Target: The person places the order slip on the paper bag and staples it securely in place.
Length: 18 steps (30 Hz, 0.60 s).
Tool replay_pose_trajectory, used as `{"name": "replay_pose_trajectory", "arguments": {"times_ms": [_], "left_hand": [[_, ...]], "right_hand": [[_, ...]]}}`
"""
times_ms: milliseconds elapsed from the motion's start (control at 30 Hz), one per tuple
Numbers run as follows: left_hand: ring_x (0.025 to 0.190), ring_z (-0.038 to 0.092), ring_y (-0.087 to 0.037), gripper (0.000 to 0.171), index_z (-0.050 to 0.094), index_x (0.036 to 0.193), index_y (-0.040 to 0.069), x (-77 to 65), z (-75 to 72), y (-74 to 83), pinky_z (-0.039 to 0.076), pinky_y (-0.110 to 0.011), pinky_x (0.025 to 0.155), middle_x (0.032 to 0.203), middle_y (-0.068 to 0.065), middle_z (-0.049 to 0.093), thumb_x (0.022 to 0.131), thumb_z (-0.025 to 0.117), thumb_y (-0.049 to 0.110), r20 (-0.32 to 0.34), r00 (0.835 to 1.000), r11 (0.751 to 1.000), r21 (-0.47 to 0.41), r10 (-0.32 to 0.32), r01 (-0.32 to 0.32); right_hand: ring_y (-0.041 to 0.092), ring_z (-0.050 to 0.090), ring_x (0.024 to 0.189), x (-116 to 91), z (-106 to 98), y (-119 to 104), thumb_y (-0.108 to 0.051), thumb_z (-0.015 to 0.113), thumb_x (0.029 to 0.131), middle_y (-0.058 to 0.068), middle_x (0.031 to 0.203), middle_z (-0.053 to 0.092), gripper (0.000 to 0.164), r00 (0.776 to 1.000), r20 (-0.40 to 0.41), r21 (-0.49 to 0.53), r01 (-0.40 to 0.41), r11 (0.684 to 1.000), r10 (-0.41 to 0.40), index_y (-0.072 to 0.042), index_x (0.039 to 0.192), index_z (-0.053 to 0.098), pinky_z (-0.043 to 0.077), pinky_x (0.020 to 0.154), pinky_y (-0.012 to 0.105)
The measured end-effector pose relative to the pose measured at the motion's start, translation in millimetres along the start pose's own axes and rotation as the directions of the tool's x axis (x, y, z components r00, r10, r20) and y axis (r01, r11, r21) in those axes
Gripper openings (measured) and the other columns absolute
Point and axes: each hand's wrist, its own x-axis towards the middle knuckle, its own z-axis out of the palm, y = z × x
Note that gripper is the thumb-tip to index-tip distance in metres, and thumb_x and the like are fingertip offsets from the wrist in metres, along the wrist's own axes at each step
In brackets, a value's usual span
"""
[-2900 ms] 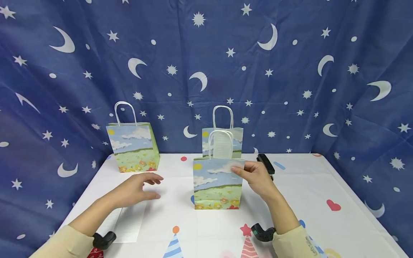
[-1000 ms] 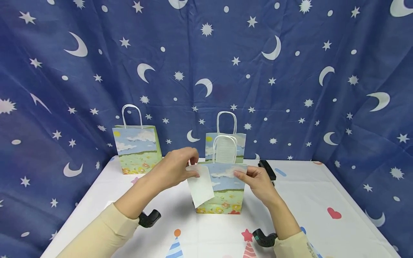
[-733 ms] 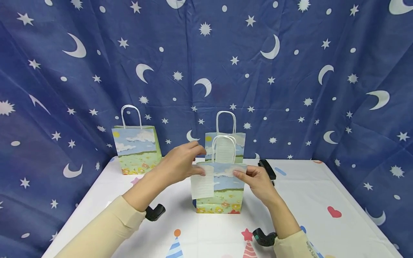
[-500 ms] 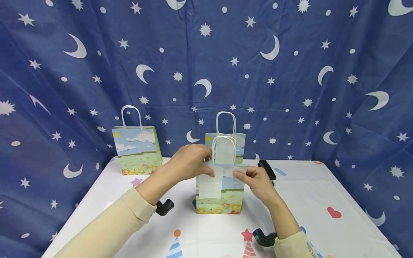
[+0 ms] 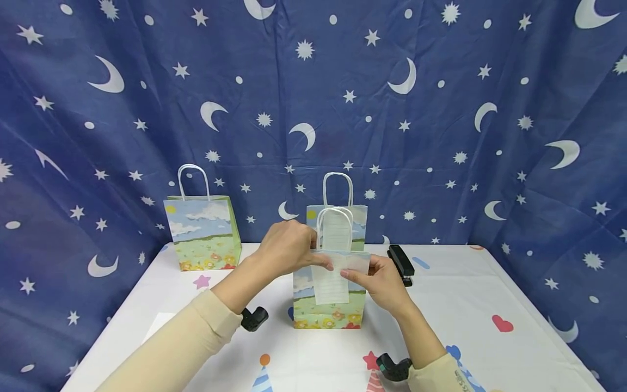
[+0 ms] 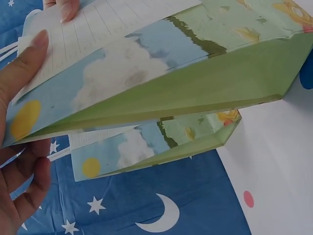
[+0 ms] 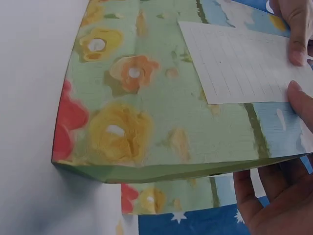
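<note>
Two hands (image 5: 288, 247) (image 5: 385, 284) pinch ruled paper (image 5: 331, 289) against the front bag (image 5: 328, 317); sleeve lettering (image 5: 462, 380) illegible.

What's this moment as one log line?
left hand: pinches paper to front bag | right hand: grips same bag's right side | stapler: on table

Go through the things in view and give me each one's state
front bag: upright, handles up, pinched at its top
lined paper: held against the front bag's face
rear bag: upright, handle up, second lined paper on its front
left bag: upright, handle up, no paper on visible face
stapler: on the table, whether closed unclear
loose sheet: on the table, partly hidden
left hand: pinches paper and front bag
right hand: pinches paper and front bag
</note>
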Motion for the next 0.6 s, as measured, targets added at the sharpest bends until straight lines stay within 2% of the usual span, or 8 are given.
{"name": "replay_pose_trajectory", "arguments": {"times_ms": [100, 167, 200, 267, 400, 500, 533, 600], "left_hand": [[0.055, 0.053, -0.004, 0.046, 0.066, 0.068, 0.027, -5.6, 2.7, -5.0, 0.042, -0.026, 0.051, 0.058, 0.016, 0.057, 0.066, 0.087, 0.069, 0.029, 0.999, 0.993, -0.111, -0.039, 0.042], [0.069, 0.061, -0.003, 0.043, 0.07, 0.082, 0.028, -11.5, 8.0, -10.2, 0.051, -0.028, 0.063, 0.073, 0.017, 0.066, 0.065, 0.091, 0.063, 0.053, 0.995, 0.964, -0.249, -0.085, 0.096], [0.077, 0.064, -0.003, 0.044, 0.072, 0.09, 0.029, -15.5, 11.7, -13.0, 0.054, -0.03, 0.07, 0.082, 0.017, 0.069, 0.065, 0.093, 0.058, 0.066, 0.991, 0.935, -0.329, -0.114, 0.129], [0.083, 0.063, -0.007, 0.049, 0.073, 0.106, 0.03, -24.3, 21.8, -18.2, 0.054, -0.033, 0.076, 0.091, 0.014, 0.07, 0.067, 0.095, 0.051, 0.086, 0.982, 0.858, -0.478, -0.166, 0.187], [0.08, 0.066, -0.011, 0.052, 0.074, 0.119, 0.023, -41.2, 45.8, -23.9, 0.055, -0.032, 0.072, 0.094, 0.006, 0.074, 0.074, 0.094, 0.041, 0.117, 0.971, 0.694, -0.682, -0.207, 0.23], [0.078, 0.071, -0.013, 0.036, 0.078, 0.109, 0.015, -48.6, 59.1, -24.9, 0.056, -0.028, 0.068, 0.09, 0.002, 0.078, 0.08, 0.091, 0.033, 0.103, 0.976, 0.611, -0.765, -0.192, 0.201], [0.075, 0.071, -0.012, 0.029, 0.079, 0.103, 0.013, -49.8, 61.9, -25.0, 0.055, -0.027, 0.066, 0.086, 0.001, 0.078, 0.082, 0.09, 0.03, 0.09, 0.979, 0.593, -0.784, -0.185, 0.184], [0.066, 0.066, -0.01, 0.02, 0.077, 0.087, 0.011, -50.7, 65.6, -25.0, 0.051, -0.024, 0.06, 0.073, 0.002, 0.071, 0.084, 0.089, 0.027, 0.055, 0.982, 0.576, -0.803, -0.182, 0.152]], "right_hand": [[0.012, 0.075, 0.094, -1, 1, 0, -0.016, 0.082, 0.09, 0.019, 0.112, 0.077, 0.031, 1.0, -0.009, 0.004, 0.007, 1.0, -0.007, -0.001, 0.116, 0.074, 0.061, 0.081, 0.029], [0.012, 0.075, 0.095, -1, 1, -1, -0.015, 0.082, 0.09, 0.019, 0.112, 0.077, 0.03, 1.0, -0.012, 0.008, 0.016, 1.0, -0.016, -0.001, 0.116, 0.074, 0.061, 0.081, 0.029], [0.012, 0.075, 0.095, -1, 1, 0, -0.015, 0.081, 0.09, 0.019, 0.112, 0.077, 0.03, 1.0, -0.011, 0.007, 0.019, 1.0, -0.019, -0.001, 0.116, 0.074, 0.061, 0.081, 0.029], [0.012, 0.075, 0.095, -1, 0, 0, -0.014, 0.081, 0.09, 0.019, 0.113, 0.077, 0.031, 1.0, -0.01, 0.008, 0.018, 1.0, -0.018, -0.001, 0.117, 0.074, 0.061, 0.082, 0.03], [0.012, 0.075, 0.097, 0, 1, 2, -0.015, 0.082, 0.09, 0.018, 0.116, 0.077, 0.034, 1.0, -0.012, 0.017, -0.013, 1.0, 0.013, -0.001, 0.119, 0.073, 0.061, 0.082, 0.03], [0.012, 0.076, 0.098, 1, 2, 2, -0.015, 0.082, 0.089, 0.018, 0.117, 0.076, 0.036, 0.999, -0.009, 0.028, -0.03, 0.999, 0.03, -0.001, 0.12, 0.073, 0.062, 0.083, 0.031], [0.013, 0.076, 0.098, 0, 2, 2, -0.016, 0.082, 0.089, 0.018, 0.117, 0.076, 0.036, 0.999, -0.008, 0.029, -0.031, 0.999, 0.031, -0.001, 0.12, 0.073, 0.062, 0.083, 0.031], [0.014, 0.076, 0.098, 0, 1, 2, -0.015, 0.082, 0.09, 0.019, 0.117, 0.076, 0.035, 1.0, -0.003, 0.033, -0.023, 0.999, 0.023, 0.0, 0.12, 0.072, 0.062, 0.083, 0.031]]}}
